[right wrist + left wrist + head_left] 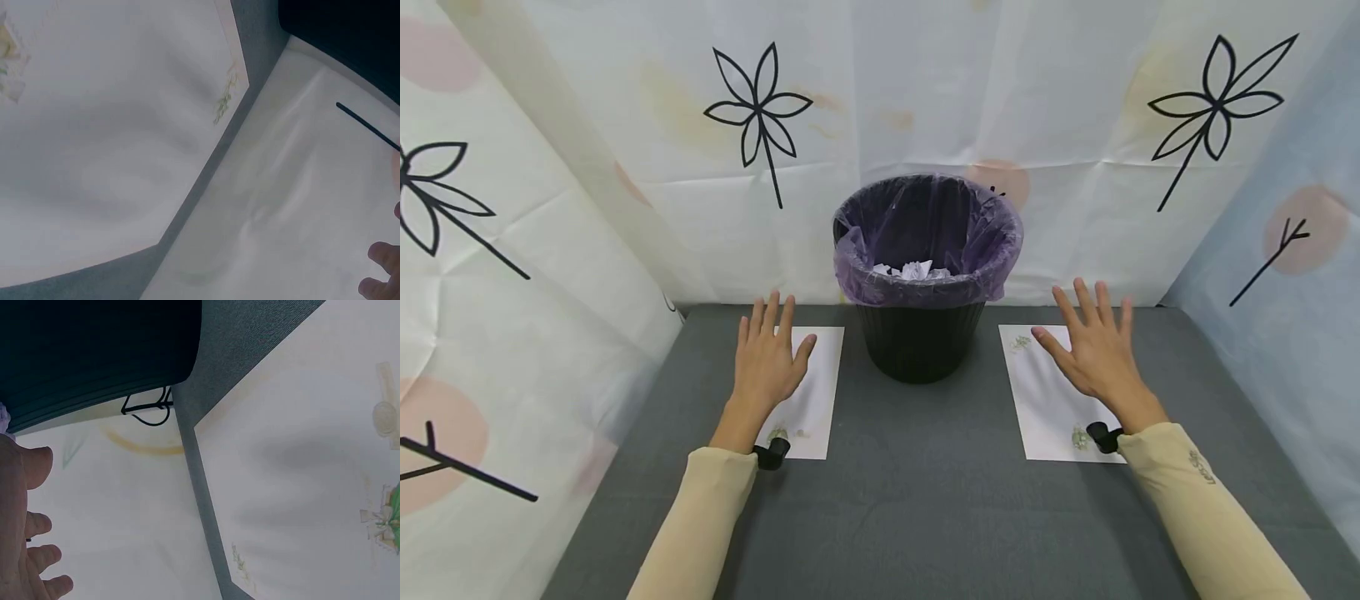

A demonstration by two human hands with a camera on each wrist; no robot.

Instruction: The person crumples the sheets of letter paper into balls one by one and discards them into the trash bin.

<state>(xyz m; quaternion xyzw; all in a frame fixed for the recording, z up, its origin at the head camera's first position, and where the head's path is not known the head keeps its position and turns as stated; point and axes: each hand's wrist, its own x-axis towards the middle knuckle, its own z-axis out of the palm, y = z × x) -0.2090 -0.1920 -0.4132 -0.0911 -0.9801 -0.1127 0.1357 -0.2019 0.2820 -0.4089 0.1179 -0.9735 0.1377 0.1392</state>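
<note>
Two hands are hovering over two printed sheets. The left hand (767,367) is holding its fingers straight, thumb apart, gripping nothing, above the left sheet (811,392). The right hand (1097,354) is likewise holding nothing, its fingers straight and spread above the right sheet (1037,392). Both sheets are lying flat on the grey table (910,517), one on each side of a black bin (917,342).

Markings: a small mark (1201,467) on the right sleeve (1217,525) is showing too small to read. The left wrist view is showing a bow with green leaves (389,519) and a round seal (384,419) printed on the left sheet; in the head view these are appearing only as faint specks.

View differences: the head view alone is showing crumpled white paper (916,270) inside the purple liner (880,283); both wrist views are catching the bin's dark side. The left wrist view is revealing a corner sprig (240,565) that the left hand is hiding from the head camera. The right wrist view is revealing the right sheet's far-right corner, similarly covered.
</note>
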